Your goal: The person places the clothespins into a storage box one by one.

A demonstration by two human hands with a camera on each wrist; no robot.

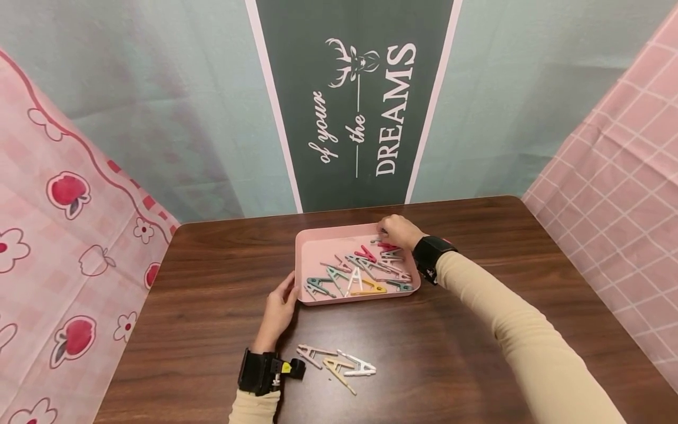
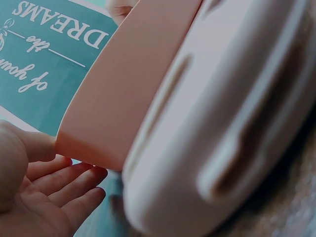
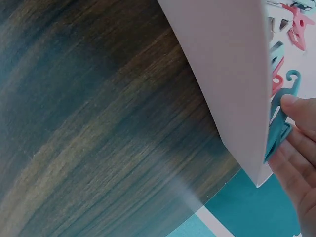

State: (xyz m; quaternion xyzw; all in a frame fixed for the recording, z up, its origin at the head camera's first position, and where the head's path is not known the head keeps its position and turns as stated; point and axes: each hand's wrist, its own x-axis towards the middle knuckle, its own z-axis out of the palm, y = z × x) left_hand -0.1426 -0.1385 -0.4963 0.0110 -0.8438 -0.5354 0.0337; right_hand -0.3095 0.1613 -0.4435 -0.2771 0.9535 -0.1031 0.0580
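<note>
A pink tray lies on the table, holding several clothespins in white, green, yellow, red and pale pink. At its far right corner my right hand pinches a teal clothespin between thumb and fingers, just inside the tray wall. My left hand rests against the tray's left side near the front corner. In the left wrist view its thumb touches the wall while the other fingers lie fairly straight around the corner. In front of the tray lie a pale pink clothespin, a yellow clothespin and a white clothespin.
The brown wooden table extends around the tray. Behind its far edge hangs a printed curtain; pink patterned cloths hang at the left and right.
</note>
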